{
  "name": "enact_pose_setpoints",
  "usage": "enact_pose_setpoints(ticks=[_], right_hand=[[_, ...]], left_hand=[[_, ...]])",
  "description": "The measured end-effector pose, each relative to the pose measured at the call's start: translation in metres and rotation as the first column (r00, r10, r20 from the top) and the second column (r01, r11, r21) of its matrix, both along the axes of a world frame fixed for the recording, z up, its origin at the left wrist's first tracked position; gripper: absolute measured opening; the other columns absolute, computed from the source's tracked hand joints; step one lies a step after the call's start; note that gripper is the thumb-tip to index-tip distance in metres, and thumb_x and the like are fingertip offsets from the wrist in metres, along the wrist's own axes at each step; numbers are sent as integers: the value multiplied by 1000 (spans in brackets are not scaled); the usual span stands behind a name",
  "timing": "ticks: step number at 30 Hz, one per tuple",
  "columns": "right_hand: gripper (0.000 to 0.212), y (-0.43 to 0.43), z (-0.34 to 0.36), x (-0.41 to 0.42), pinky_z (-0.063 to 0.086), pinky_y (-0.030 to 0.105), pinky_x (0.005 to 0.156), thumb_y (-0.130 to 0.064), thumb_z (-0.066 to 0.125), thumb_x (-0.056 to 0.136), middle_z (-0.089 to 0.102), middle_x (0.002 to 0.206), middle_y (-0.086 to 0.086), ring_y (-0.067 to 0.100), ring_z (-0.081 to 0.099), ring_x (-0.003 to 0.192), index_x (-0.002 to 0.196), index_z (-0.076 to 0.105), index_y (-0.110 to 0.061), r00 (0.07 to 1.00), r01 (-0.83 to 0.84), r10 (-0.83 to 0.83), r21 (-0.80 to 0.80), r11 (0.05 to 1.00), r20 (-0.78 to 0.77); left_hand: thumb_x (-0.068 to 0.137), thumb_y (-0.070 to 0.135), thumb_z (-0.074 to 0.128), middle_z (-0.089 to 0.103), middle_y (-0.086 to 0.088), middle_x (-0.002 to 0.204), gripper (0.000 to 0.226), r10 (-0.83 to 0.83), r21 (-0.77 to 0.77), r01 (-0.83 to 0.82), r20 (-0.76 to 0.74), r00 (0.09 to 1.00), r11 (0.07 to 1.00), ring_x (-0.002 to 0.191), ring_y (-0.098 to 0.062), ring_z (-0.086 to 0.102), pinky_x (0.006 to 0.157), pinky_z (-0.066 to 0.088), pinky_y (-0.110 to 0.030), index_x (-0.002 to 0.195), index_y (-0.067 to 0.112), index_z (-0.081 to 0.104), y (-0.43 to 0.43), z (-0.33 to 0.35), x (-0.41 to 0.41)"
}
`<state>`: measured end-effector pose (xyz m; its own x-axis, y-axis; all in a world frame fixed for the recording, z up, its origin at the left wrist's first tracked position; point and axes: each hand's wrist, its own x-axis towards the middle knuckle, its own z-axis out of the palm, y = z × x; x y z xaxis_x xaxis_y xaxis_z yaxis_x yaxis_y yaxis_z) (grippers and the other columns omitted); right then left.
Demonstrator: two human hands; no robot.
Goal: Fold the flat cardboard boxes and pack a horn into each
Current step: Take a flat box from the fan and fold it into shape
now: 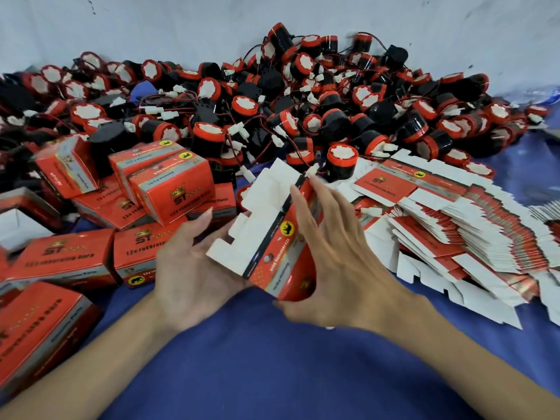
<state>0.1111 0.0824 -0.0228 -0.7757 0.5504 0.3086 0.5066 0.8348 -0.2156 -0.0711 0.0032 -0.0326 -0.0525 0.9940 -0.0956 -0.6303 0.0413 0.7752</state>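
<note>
Carton [269,262]: red printed box, half-folded, held tilted over the centre of the blue cloth [272,365]. White flaps open on its left side, rhino logo facing up.
R hand [342,277]: grasping the carton. Fingers spread over the red top panel, thumb under the near end.
L hand [188,268]: against the flap side, thumb up beside the white flaps. Fingertips hidden under the flaps, so grip cannot be told.
Horn pile [272,110]: large loose heap along the far edge against a white backdrop [181,22]. Black bodies w/ red caps, red/black wires, white plugs.
Nearest horn [341,162]: upright, just beyond the carton's far end.
Flat cartons [454,225]: fanned stack by the right edge, near R hand.
Folded cartons [169,183]: several closed, left edge down to the near-left corner, some stacked.
</note>
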Motion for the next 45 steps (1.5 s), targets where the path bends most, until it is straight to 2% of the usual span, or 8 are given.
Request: enact_pose_setpoints(ticks=[4, 10, 16, 19, 27, 34, 38, 45], right_hand=[[123, 8, -2, 6, 16, 49, 107, -68, 60, 60, -17, 158, 5, 26, -17, 145, 151, -12, -28, 996, -89, 89, 1, 996, -8], [128, 4, -5, 5, 23, 46, 106, -58, 76, 60, -16, 158, -1, 20, -16, 146, 152, -8, -26, 977, -187, 178, -72, 980, -116], [131, 3, -3, 6, 24, 49, 109, -50, 82, 59, -14, 159, 1, 21, -13, 147, 153, -4, -21, 957, -273, 264, -67, 960, -118], [128, 1, -3, 6, 13, 38, 111, -46, 84, 59, -8, 159, 4, 24, -10, 147, 153, 1, -19, 942, -326, 321, -38, 945, -97], [124, -4, 2, 6, 23, 55, 113, -52, 76, 62, -3, 160, 10, 24, 0, 148, 152, -2, -19, 967, -237, 245, 106, 966, -67], [118, -3, 5, 4, 31, 53, 110, -52, 75, 63, 31, 144, -7, 10, 36, 128, 151, 3, -21, 977, -121, 126, 41, 992, -172], [118, 1, 6, 7, 38, 24, 95, -56, 79, 60, 34, 134, -15, -6, 37, 111, 147, 1, -39, 971, -64, 26, -152, 986, -238], [114, -5, -7, -5, 34, 8, 92, -56, 81, 57, 39, 130, -22, -17, 33, 112, 144, 9, -40, 890, 62, -153, -219, 974, -429]], left_hand=[[78, 48, 66, 73, -1, 100, 32, -51, -6, 51, -218, 975, 999, 87, -16, 70, 67, 56, -29, 100, 26, 76, 1, 8, -2], [73, 12, 55, 67, -11, 88, 39, 24, 3, -24, -321, 947, 1000, 75, -24, 58, 65, 46, -28, 103, 25, 75, 6, 0, -8], [56, 11, 89, 69, -10, 92, 50, -67, -25, 62, -390, 918, 998, 77, -21, 69, 66, 56, -33, 102, 24, 75, -3, 4, -7], [87, -17, 51, 62, -10, 96, 36, -64, -93, 9, -602, 796, 996, 91, -31, 58, 91, 46, -52, 111, 8, 58, -1, 0, -4], [88, -25, 36, 62, -10, 82, 34, 58, -16, -90, -651, 757, 996, 81, -27, 55, 76, 43, -36, 98, -3, 60, 1, -5, -6], [68, 3, 63, 72, -4, 78, 29, 184, 102, -153, -534, 825, 983, 69, -19, 68, 56, 57, -30, 83, 22, 78, 4, 1, 1], [85, 24, 60, 67, 0, 98, 26, 375, 214, -314, -377, 847, 925, 66, -14, 65, 43, 51, -27, 110, 24, 57, 6, 1, 8], [63, 71, 69, 42, 7, 117, 76, 600, 499, -357, -506, 619, 789, 108, -1, 56, 77, 50, -12, 106, 21, 31, 6, -1, 39]])
